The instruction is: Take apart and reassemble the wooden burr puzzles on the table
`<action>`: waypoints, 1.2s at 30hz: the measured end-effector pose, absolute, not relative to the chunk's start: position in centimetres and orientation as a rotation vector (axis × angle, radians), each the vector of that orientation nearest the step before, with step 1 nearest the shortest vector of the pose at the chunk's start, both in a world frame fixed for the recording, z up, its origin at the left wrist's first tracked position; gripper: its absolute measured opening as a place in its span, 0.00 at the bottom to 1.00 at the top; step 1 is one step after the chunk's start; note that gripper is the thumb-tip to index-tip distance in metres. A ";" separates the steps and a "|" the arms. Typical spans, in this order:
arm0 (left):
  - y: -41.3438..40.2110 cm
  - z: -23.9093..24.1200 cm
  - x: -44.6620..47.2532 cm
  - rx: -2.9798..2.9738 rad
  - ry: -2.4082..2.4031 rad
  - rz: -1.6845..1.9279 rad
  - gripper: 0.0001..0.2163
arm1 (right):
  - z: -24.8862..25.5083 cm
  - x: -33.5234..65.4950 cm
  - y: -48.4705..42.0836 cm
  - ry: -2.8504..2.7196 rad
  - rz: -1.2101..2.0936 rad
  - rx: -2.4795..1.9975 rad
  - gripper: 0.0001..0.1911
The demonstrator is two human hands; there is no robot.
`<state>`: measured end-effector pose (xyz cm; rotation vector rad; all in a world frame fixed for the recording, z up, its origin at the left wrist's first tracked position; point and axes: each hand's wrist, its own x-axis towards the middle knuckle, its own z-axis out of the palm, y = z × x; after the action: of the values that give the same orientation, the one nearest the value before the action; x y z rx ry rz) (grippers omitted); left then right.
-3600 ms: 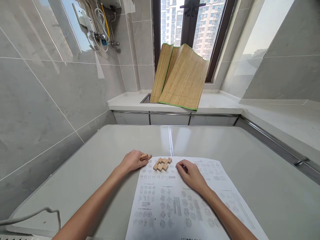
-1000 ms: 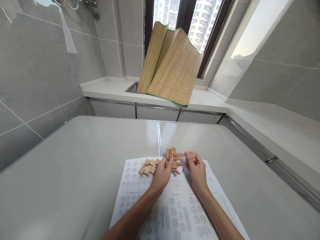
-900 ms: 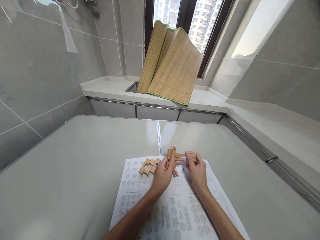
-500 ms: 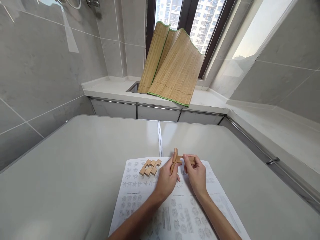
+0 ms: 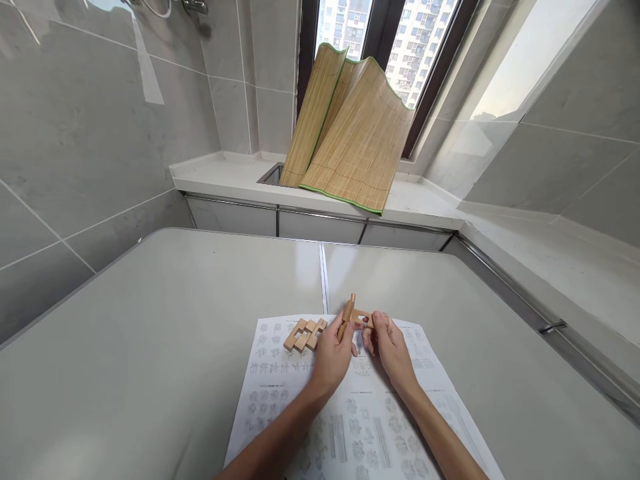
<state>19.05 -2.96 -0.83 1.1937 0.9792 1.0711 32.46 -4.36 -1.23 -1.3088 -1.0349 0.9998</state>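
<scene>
My left hand [image 5: 333, 350] is closed round a slim wooden puzzle piece [image 5: 347, 320] that stands up at a tilt. From its right side juts a notched wooden puzzle piece [image 5: 361, 317], whose outer end my right hand [image 5: 393, 343] pinches between thumb and fingers. The two pieces touch; how they fit together is hidden by my fingers. Just left of my left hand, several notched wooden blocks [image 5: 301, 341] lie side by side on the printed instruction sheet [image 5: 280, 393]. Both hands hover over the upper part of that sheet, which bears small drawings.
The sheet lies on a large pale table [image 5: 165, 320] with a seam [image 5: 324, 273] down its middle. Beyond the table's far edge runs a white counter [image 5: 220, 175]. A folded bamboo mat [image 5: 360, 140] leans there against the window [image 5: 345, 27], partly over a sink [image 5: 273, 173].
My right hand has shifted its grip to the end of the notched piece, baring its gap. The view has swung slightly left. The left hand keeps its hold.
</scene>
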 end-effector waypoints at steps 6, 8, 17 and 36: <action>-2.7 -0.9 18.9 1.154 0.914 1.065 0.24 | -1.2 33.1 -4.5 -1.044 0.979 -1.371 0.29; -2.7 -0.7 19.0 1.148 0.894 1.084 0.23 | -1.3 33.4 -4.4 -1.062 1.011 -1.344 0.28; -3.7 -0.7 18.8 1.545 1.102 1.059 0.22 | -1.1 33.6 -4.1 -0.942 1.007 -1.251 0.23; -3.3 -1.6 17.5 1.942 1.157 1.120 0.22 | -0.8 32.8 -4.8 -1.165 1.058 -1.254 0.22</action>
<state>17.49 -3.30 -1.65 1.9415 1.1570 1.1200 32.76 -4.76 -0.82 -1.2540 -1.1651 1.0580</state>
